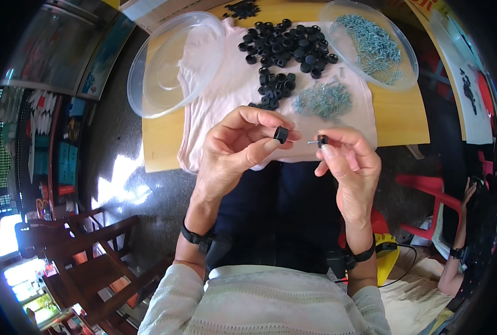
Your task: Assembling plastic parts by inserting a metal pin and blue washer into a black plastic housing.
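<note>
Between the thumb and fingers of my left hand (226,148) is a small black round cap (281,134), its side turned toward the other hand. My right hand (352,164) pinches a small black part (322,141) with a thin silver screw (312,142) sticking out of it to the left. The two parts are apart, held above the near edge of a pale pink cloth (203,125). Beyond my hands lie a heap of black caps (293,47), a smaller group of black pieces (275,86) and a loose pile of screws (324,100).
A see-through plastic tub (136,84) stands at the left of the wooden table (159,148). Many screws fill a transparent lid or tray (407,78) at the right. Small black bits (241,9) lie at the far edge. Another person's arm (458,240) shows beside a red chair (427,187).
</note>
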`<state>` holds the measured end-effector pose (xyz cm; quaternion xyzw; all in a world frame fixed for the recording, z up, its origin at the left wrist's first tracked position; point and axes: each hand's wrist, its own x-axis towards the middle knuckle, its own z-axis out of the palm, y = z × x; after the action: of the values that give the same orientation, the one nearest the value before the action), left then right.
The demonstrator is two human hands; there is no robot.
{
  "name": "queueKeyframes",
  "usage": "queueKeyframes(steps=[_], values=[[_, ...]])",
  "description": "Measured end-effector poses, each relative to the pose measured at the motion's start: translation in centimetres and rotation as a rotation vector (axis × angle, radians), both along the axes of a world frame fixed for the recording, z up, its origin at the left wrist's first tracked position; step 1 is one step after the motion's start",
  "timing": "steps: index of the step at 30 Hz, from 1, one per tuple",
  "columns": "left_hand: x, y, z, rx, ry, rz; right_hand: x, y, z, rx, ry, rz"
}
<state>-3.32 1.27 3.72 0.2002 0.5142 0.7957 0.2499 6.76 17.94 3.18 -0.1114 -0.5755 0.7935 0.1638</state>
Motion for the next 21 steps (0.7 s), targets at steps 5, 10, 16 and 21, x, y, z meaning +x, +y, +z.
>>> queueKeyframes(steps=[5, 10, 16, 21], values=[[2.2, -1.0, -1.0, 0.098, -0.171, -0.020, 0.9, -1.1, 0.9, 0.061, 0.085, 0.058], [3.8, -1.3, -1.3, 0.107, -0.048, -0.004, 1.6, -2.1, 1.3, 0.074, 0.042, 0.064], [5.0, -2.1, -1.3, 0.159, 0.029, 0.047, 2.5, -3.4, 1.9, 0.049, 0.061, 0.074], [5.6, -3.1, -1.1, 0.166, 0.207, 0.015, 3.5, -4.6, 2.4, 0.095, 0.120, 0.100]])
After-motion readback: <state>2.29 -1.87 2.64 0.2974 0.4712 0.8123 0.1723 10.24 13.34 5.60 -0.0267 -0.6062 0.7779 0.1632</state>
